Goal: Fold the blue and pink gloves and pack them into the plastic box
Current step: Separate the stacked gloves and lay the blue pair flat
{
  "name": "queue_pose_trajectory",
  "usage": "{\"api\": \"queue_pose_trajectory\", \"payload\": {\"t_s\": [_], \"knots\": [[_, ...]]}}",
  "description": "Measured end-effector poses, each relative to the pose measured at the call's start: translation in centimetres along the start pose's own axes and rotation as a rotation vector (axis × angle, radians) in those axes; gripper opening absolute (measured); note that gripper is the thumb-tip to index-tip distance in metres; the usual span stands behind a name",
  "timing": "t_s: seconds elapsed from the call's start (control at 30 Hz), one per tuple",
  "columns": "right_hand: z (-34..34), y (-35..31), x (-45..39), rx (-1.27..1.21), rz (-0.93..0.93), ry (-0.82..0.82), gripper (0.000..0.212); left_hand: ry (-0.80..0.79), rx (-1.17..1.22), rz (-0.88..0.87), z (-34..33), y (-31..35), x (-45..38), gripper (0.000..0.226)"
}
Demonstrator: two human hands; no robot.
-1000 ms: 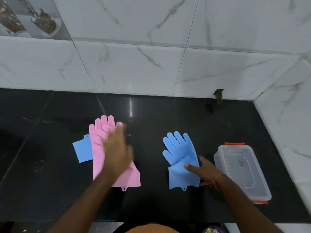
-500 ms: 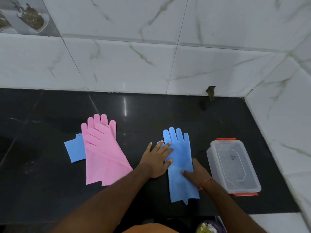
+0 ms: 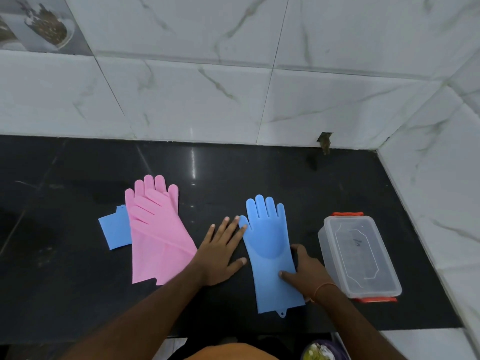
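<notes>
A blue glove (image 3: 270,245) lies flat and unfolded on the black counter, fingers pointing away from me. My left hand (image 3: 220,253) rests flat beside its left edge, fingertips touching the glove's thumb. My right hand (image 3: 306,274) presses on the glove's right edge near the cuff, fingers on the blue surface. Two pink gloves (image 3: 155,229) lie stacked at the left, covering most of a second blue glove (image 3: 115,231). The clear plastic box (image 3: 359,253) with orange clips stands closed at the right.
The black counter (image 3: 259,172) ends at a white marble-tiled wall behind and on the right. A small hole (image 3: 324,141) shows at the wall's base. A round container (image 3: 320,350) peeks in below the counter's front edge.
My left hand left the pink gloves and came over to the blue glove. The blue glove, folded a second ago, now lies fully spread out.
</notes>
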State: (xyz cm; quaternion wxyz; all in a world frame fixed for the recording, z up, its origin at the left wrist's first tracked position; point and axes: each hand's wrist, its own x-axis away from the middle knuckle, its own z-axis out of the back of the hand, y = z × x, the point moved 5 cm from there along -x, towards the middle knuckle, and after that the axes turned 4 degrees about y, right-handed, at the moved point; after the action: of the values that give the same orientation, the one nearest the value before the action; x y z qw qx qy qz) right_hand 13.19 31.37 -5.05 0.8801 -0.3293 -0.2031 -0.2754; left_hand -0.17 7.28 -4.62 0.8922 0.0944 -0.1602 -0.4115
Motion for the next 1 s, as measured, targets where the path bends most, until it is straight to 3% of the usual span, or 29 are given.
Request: {"api": "queue_pose_trajectory", "payload": {"t_s": [0.13, 0.23, 0.3, 0.37, 0.43, 0.5, 0.63, 1.0], "knots": [[0.9, -0.6, -0.2, 0.189, -0.018, 0.029, 0.084, 0.044, -0.129, 0.077, 0.7, -3.8, 1.5, 0.078], [2.7, -3.1, -0.4, 0.277, 0.08, 0.379, 0.069, 0.056, -0.15, 0.249, 1.9, -6.7, 3.0, 0.083], [2.1, -5.5, -0.9, 0.279, 0.262, 0.506, 0.064, 0.121, -0.112, 0.37, 2.7, -8.5, 4.3, 0.082], [0.5, -8.2, -2.1, 0.375, 0.409, 0.5, 0.064, 0.266, -0.015, 0.506, 3.9, -10.1, 5.6, 0.077], [-0.9, -9.9, -3.5, 0.442, 0.43, 0.492, 0.066, 0.446, 0.106, 0.706, 4.9, -12.2, 7.0, 0.08], [-2.1, -10.3, -4.8, 0.465, 0.42, 0.492, 0.067, 0.509, 0.225, 0.871, 4.8, -14.4, 8.4, 0.092], [-3.5, -10.1, -6.1, 0.519, 0.423, 0.465, 0.069, 0.286, 0.12, 0.817, 2.2, -16.6, 9.4, 0.109], [-4.3, -9.7, -6.8, 0.508, 0.312, 0.514, 0.066, 0.161, -0.009, 0.642, 1.7, -21.5, 9.7, 0.125]]}}
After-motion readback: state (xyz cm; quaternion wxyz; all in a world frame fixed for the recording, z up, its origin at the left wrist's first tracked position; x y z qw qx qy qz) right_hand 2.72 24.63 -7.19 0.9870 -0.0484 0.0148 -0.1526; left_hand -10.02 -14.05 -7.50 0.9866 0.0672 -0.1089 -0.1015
